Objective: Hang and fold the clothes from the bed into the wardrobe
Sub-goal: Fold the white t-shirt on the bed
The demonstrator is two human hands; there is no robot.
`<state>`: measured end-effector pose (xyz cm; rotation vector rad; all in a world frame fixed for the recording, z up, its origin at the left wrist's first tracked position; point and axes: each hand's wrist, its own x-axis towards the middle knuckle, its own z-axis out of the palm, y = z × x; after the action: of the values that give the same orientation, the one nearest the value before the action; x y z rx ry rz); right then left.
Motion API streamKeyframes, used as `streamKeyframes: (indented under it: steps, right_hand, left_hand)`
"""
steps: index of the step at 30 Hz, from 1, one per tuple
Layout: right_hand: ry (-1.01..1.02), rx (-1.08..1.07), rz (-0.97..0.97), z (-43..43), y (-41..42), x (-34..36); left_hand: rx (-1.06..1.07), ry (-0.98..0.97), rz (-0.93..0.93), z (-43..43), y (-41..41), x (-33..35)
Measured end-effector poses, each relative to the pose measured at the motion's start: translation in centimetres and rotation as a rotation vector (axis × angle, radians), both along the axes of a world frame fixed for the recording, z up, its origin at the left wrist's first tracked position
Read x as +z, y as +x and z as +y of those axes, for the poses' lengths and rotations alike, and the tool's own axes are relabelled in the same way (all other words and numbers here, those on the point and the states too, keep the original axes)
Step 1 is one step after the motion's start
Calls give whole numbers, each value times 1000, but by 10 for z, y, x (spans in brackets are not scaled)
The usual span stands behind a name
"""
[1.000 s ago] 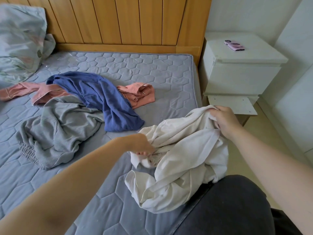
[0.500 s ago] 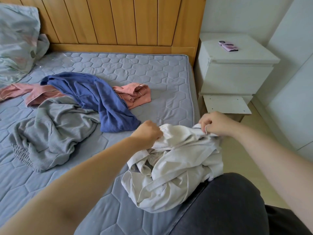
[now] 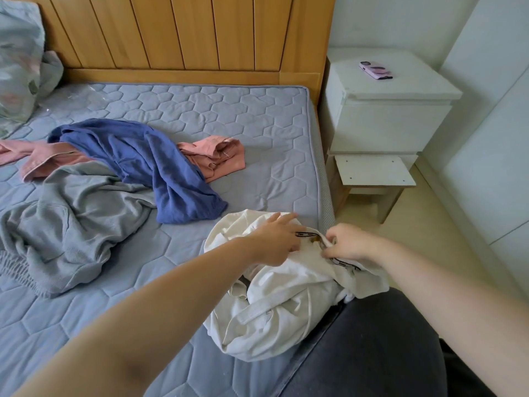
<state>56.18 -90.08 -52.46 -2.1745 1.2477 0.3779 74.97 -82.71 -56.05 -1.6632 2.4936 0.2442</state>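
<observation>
A crumpled white garment (image 3: 283, 305) lies at the near right edge of the blue quilted mattress (image 3: 229, 116), against my dark-trousered knee. My right hand (image 3: 350, 243) pinches its collar by a black printed label tape. My left hand (image 3: 276, 239) lies on the white cloth just left of that, fingers stretched forward, thumb and lower fingers hidden. Further left on the mattress lie a blue garment (image 3: 148, 161), a grey garment (image 3: 71, 219) and a pink garment (image 3: 217, 157), overlapping one another.
A wooden headboard (image 3: 186, 32) backs the bed, with a patterned pillow (image 3: 20, 61) at far left. A white nightstand (image 3: 383, 107) carrying a pink phone (image 3: 375, 70) stands right of the bed, a small white stool (image 3: 375, 179) before it. White panels line the right wall.
Both hands came together at the white garment's collar. The left hand let go of its bunched grip and stretched its fingers out; the right hand moved down to the label tape.
</observation>
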Motion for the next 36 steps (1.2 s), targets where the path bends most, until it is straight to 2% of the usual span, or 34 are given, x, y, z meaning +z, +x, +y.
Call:
streamKeyframes:
  steps: [2, 4, 6, 8, 10, 13, 15, 19, 23, 28, 36]
  right_hand:
    - [-133, -160, -127, -2, -2, -4]
    - [-353, -399, -322, -7, -9, -3]
    - [-441, -524, -490, -12, -12, 4]
    - [-365, -473, -576, -12, -7, 10]
    - [-309, -396, -634, -8, 2, 16]
    - [-309, -350, -708, -3, 16, 28]
    - [-304, -332, -753, 0, 24, 37]
    - [-419, -287, -798, 3, 40, 67]
    - [-604, -294, -735, -5, 41, 105]
    - [-797, -279, -594, -14, 45, 178]
    - [-892, -474, -705, -9, 42, 333]
  left_hand:
    - [44, 8, 56, 5, 3, -1]
    - [168, 85, 132, 15, 11, 1]
    - [313, 121, 196, 21, 16, 4]
    - [451, 54, 243, 20, 16, 9]
    - [557, 13, 211, 14, 12, 16]
    - [629, 36, 129, 4, -1, 28]
    - [667, -22, 149, -1, -16, 31]
    - [775, -197, 389, -12, -26, 50]
    - [904, -333, 513, -22, 11, 95]
    - [887, -508, 534, -24, 48, 190]
    - [860, -731, 472, -5, 76, 361]
